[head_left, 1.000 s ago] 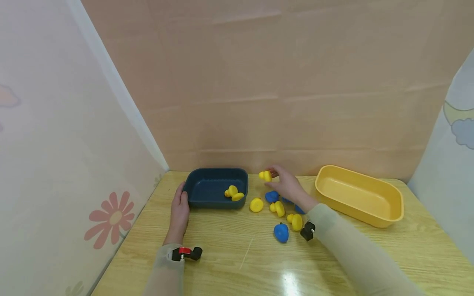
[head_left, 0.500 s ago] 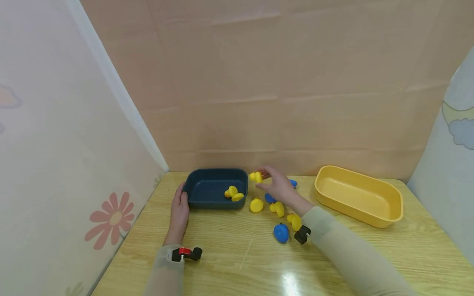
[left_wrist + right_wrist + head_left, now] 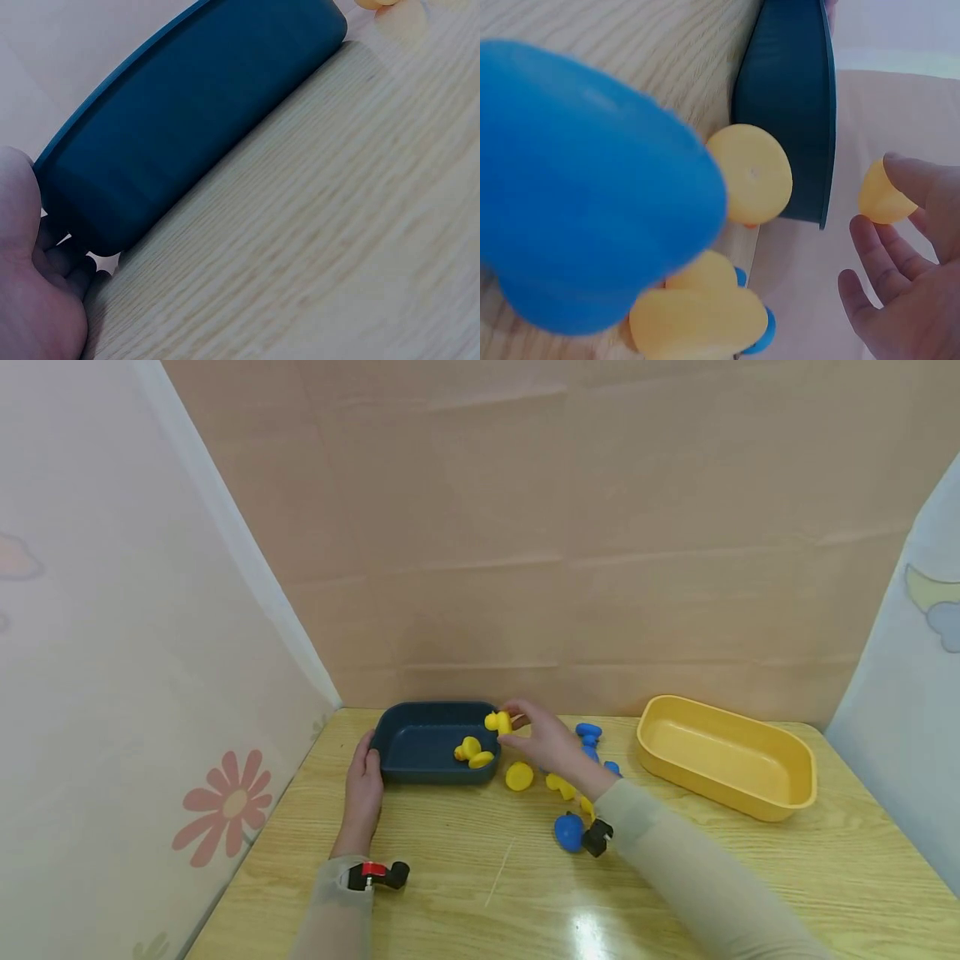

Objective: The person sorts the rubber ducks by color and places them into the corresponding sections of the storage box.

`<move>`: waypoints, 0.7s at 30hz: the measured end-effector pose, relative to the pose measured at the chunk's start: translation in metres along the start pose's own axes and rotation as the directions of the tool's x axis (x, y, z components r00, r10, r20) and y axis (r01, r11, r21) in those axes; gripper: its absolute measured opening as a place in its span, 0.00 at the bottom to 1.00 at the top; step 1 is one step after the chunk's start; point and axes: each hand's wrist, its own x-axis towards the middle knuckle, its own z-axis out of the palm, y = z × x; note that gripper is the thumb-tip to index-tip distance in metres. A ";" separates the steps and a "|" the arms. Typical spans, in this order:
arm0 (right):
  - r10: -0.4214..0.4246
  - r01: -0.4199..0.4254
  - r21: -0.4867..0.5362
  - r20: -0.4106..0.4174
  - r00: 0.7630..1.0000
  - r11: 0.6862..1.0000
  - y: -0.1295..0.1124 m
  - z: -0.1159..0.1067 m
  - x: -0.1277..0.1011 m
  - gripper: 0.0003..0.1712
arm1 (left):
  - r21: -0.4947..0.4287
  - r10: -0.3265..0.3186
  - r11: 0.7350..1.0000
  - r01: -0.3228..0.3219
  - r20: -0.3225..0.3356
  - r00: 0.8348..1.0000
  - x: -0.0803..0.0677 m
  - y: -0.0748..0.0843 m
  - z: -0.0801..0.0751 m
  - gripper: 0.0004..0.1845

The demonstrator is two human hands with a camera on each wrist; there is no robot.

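My right hand [image 3: 514,722] pinches a small yellow duck [image 3: 497,722] in the air over the right rim of the dark blue tray [image 3: 420,724]. The right wrist view shows that duck [image 3: 883,201] between thumb and fingers [image 3: 900,259], with the tray's wall [image 3: 795,97] just beyond. Two more yellow ducks [image 3: 472,752] lie inside the tray. My left hand [image 3: 364,779] rests on the table with straight fingers against the tray's left end. In the left wrist view my palm [image 3: 30,300] touches the tray's wall [image 3: 202,127].
Loose toys lie right of the blue tray: a yellow one [image 3: 519,775], another yellow [image 3: 562,787], blue ones [image 3: 568,831] [image 3: 588,731]. An empty yellow tray [image 3: 787,806] stands at the right. Walls close the left, back and right sides.
My right hand carried the yellow duck leftward, from above the loose toys to over the blue tray's right rim. The left hand has not moved.
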 end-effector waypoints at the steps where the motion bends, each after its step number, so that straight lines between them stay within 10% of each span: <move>1: 0.003 -0.003 -0.003 0.000 1.000 1.000 -0.001 0.002 0.000 0.31 | 0.000 0.000 1.000 0.000 0.000 1.000 0.000 0.000 0.000 0.29; 21: 0.013 -0.013 -0.085 -0.002 1.000 0.996 -0.016 0.024 0.006 0.31 | 0.008 -0.004 1.000 0.004 0.010 1.000 0.002 -0.005 0.001 0.29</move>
